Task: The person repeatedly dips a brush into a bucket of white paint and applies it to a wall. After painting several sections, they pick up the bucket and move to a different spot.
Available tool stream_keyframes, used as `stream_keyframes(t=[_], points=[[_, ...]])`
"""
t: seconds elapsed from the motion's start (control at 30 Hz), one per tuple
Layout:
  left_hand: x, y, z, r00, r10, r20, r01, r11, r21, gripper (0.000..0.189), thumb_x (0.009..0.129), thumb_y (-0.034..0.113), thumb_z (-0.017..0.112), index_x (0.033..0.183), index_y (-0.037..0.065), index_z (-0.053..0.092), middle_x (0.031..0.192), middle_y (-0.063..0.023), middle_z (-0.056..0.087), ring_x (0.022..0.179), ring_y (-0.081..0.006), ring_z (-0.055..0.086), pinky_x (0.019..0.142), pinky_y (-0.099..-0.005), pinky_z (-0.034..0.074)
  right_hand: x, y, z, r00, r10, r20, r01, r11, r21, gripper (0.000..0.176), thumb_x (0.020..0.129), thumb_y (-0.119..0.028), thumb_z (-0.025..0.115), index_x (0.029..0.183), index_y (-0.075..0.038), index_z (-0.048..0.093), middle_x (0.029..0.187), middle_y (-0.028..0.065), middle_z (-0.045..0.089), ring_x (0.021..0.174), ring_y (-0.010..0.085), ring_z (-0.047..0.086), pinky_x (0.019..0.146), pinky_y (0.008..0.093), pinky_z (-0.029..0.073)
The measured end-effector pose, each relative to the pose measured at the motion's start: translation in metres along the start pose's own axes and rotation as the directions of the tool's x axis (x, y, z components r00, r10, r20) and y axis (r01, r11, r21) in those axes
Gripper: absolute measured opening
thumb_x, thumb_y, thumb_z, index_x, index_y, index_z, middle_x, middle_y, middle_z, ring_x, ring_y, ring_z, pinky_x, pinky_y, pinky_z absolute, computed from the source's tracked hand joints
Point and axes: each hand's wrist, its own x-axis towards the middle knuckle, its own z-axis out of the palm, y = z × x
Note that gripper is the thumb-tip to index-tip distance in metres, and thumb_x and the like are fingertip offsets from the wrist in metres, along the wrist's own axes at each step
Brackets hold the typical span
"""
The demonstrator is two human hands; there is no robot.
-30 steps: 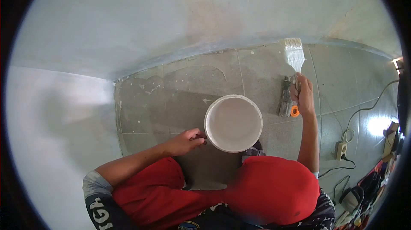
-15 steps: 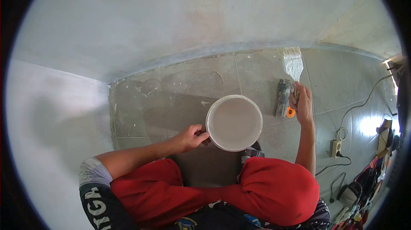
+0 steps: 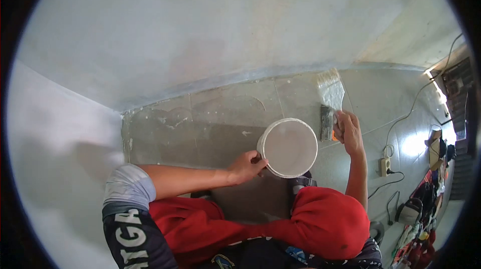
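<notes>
My left hand [image 3: 248,168] is closed at the left rim of a round white bucket [image 3: 314,158], thumb and fingers pinching its edge. Pale, smooth liquid [image 3: 289,148] lies inside the bucket. In my right hand [image 3: 349,131] is a wide paintbrush [image 3: 331,91], its pale, wet-looking bristles pointing away from me toward the foot of the wall. Just left of that hand, a dark, worn block-like object [image 3: 326,122] lies on the floor. A small orange thing [image 3: 334,136] shows beside it, partly hidden by my fingers.
A pale wall [image 3: 210,23] rises ahead, with a white wall [image 3: 65,118] at left. White spots and smears mark the grey tiled floor [image 3: 215,103]. At right are a socket block [image 3: 385,167] with its cable and a heap of assorted belongings [image 3: 423,214].
The whole view has shifted. The bucket and my left hand sit farther right in the picture. The brush tilts more to the left and covers less of the floor near the wall.
</notes>
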Motion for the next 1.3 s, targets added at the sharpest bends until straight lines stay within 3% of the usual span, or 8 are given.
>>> stream_keyframes(t=[0.23, 0.4, 0.7, 0.8, 0.87, 0.9, 0.97, 1.3], points=[[-0.019, -0.005, -0.038, 0.983, -0.049, -0.178, 0.084, 0.977, 0.194, 0.031, 0.086, 0.029, 0.060, 0.085, -0.003, 0.059, 0.075, -0.0120, 0.065, 0.072, -0.0171, 0.064, 0.064, -0.0314, 0.049, -0.041, -0.071, 0.035, 0.998, 0.030, 0.052, -0.016, 0.967, -0.256, 0.031, 0.094, -0.026, 0.049, 0.071, -0.006, 0.052, 0.054, -0.0050, 0.038, 0.046, 0.0033, 0.031, 0.041, 0.0223, 0.024], [-0.034, -0.026, -0.057, 0.956, 0.020, -0.294, 0.032, 0.985, 0.171, 0.033, 0.084, 0.030, 0.059, 0.082, -0.003, 0.057, 0.074, -0.0137, 0.064, 0.068, -0.0177, 0.063, 0.063, -0.0324, 0.048, -0.049, -0.128, 0.072, 0.942, 0.268, 0.201, -0.022, 0.648, -0.762, 0.034, 0.092, -0.028, 0.054, 0.074, 0.001, 0.059, 0.057, -0.0010, 0.044, 0.054, 0.0057, 0.039, 0.049, 0.0255, 0.034], [-0.029, -0.073, -0.071, 0.969, -0.011, -0.247, -0.042, 0.977, -0.209, 0.037, 0.082, 0.031, 0.051, 0.080, -0.004, 0.060, 0.074, -0.0196, 0.064, 0.071, -0.0347, 0.062, 0.069, -0.0406, 0.048, -0.030, -0.092, 0.151, 0.718, 0.488, 0.497, 0.416, 0.271, -0.868, 0.039, 0.087, -0.031, 0.050, 0.083, 0.006, 0.064, 0.085, 0.0251, 0.063, 0.092, 0.0407, 0.060, 0.081, 0.0466, 0.045], [-0.038, -0.078, -0.090, 0.998, -0.042, -0.048, 0.056, 0.937, 0.344, 0.039, 0.081, 0.031, 0.049, 0.082, -0.005, 0.063, 0.078, -0.0235, 0.064, 0.075, -0.0361, 0.063, 0.072, -0.0423, 0.048, -0.021, -0.062, 0.172, 0.672, 0.568, 0.475, 0.447, 0.200, -0.872, 0.036, 0.084, -0.027, 0.051, 0.087, 0.006, 0.065, 0.090, 0.0254, 0.065, 0.093, 0.0394, 0.062, 0.083, 0.0455, 0.047], [-0.049, -0.089, -0.092, 0.930, -0.193, 0.311, -0.128, 0.624, 0.771, 0.037, 0.081, 0.026, 0.046, 0.085, -0.004, 0.067, 0.090, -0.0262, 0.064, 0.081, -0.0383, 0.063, 0.075, -0.0417, 0.049, -0.018, -0.043, 0.185, 0.651, 0.625, 0.432, 0.436, 0.158, -0.886, 0.035, 0.083, -0.025, 0.051, 0.089, 0.005, 0.066, 0.093, 0.0256, 0.065, 0.093, 0.0389, 0.063, 0.083, 0.0455, 0.048], [-0.053, -0.086, -0.095, 0.929, -0.201, 0.311, -0.122, 0.625, 0.771, 0.037, 0.081, 0.026, 0.046, 0.085, -0.004, 0.067, 0.090, -0.0262, 0.064, 0.081, -0.0383, 0.063, 0.075, -0.0417, 0.049, -0.015, -0.034, 0.191, 0.633, 0.641, 0.434, 0.483, 0.110, -0.869, 0.031, 0.080, -0.021, 0.053, 0.091, 0.004, 0.067, 0.094, 0.0259, 0.065, 0.092, 0.0383, 0.064, 0.082, 0.0451, 0.050], [-0.061, -0.074, -0.104, 0.616, -0.580, 0.533, -0.285, 0.466, 0.837, 0.036, 0.078, 0.024, 0.049, 0.092, -0.002, 0.069, 0.094, -0.0243, 0.065, 0.089, -0.0370, 0.063, 0.077, -0.0429, 0.048, -0.010, -0.018, 0.201, 0.612, 0.656, 0.442, 0.530, 0.075, -0.845, 0.029, 0.078, -0.017, 0.054, 0.094, 0.003, 0.068, 0.095, 0.0263, 0.066, 0.091, 0.0376, 0.065, 0.080, 0.0446, 0.051], [-0.064, -0.066, -0.115, 0.740, -0.543, 0.397, -0.197, 0.390, 0.899, 0.033, 0.077, 0.024, 0.052, 0.092, -0.001, 0.068, 0.096, -0.0230, 0.065, 0.090, -0.0373, 0.063, 0.077, -0.0450, 0.049, -0.004, 0.021, 0.209, 0.605, 0.447, 0.658, 0.664, 0.173, -0.728, 0.046, 0.074, -0.003, 0.059, 0.119, 0.004, 0.054, 0.094, 0.0226, 0.067, 0.091, 0.0356, 0.066, 0.077, 0.0442, 0.053]])
